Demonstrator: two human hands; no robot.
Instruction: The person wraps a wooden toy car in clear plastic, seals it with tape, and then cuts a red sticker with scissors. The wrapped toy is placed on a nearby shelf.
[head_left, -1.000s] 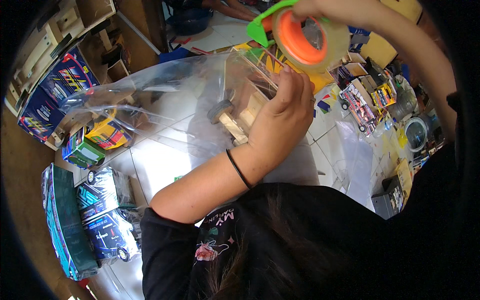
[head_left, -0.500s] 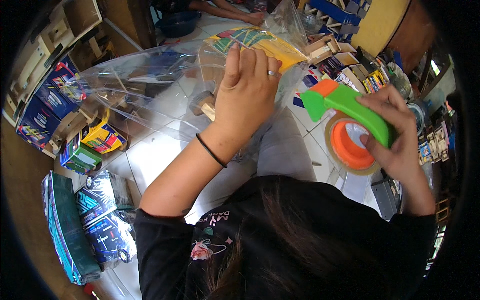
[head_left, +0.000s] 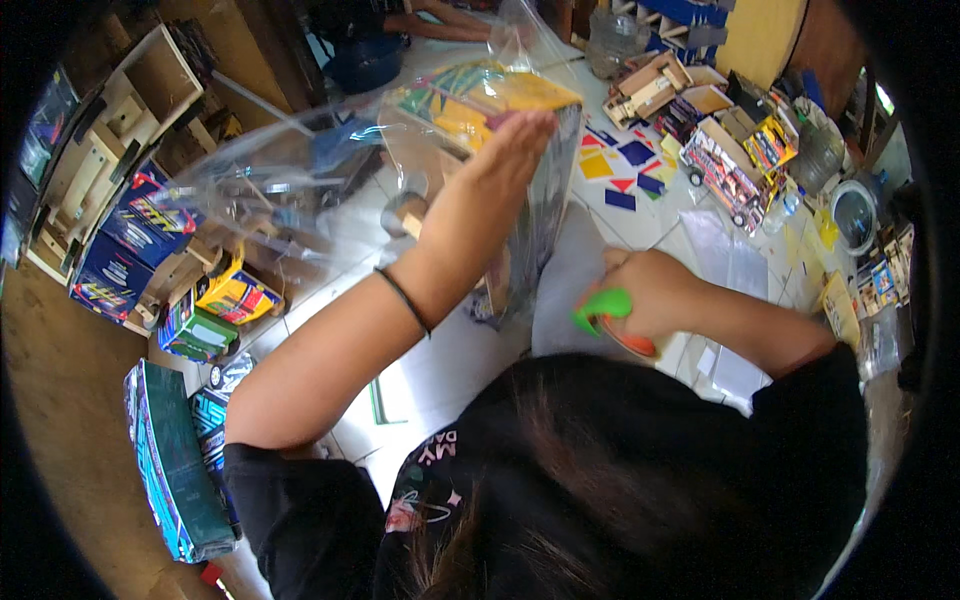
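Note:
A yellow painted wooden toy truck (head_left: 545,92) with a patterned panel stands in front of me inside a loose clear plastic sheet (head_left: 290,165). Its dark wheel (head_left: 402,213) shows through the film. Along the top of the wrapped truck lies my left hand (head_left: 488,185), fingers stretched out, pressing on the film. Closer to my body, beside my knee, my right hand (head_left: 655,285) is wrapped round a green and orange tape dispenser (head_left: 603,304). Motion blurs the dispenser a little, and the hand covers part of it.
Painted toy trucks (head_left: 160,460) and wooden truck bodies (head_left: 130,110) line the left side. At the right lie coloured cut pieces (head_left: 633,153), a finished toy truck (head_left: 725,172) and white sheets (head_left: 725,260). Another person's arm (head_left: 435,27) shows at the far side, by a dark basin (head_left: 365,62).
My right hand has brought the tape dispenser down and left, toward my knee. My left hand has flattened out along the wrapped truck. The view has shifted slightly.

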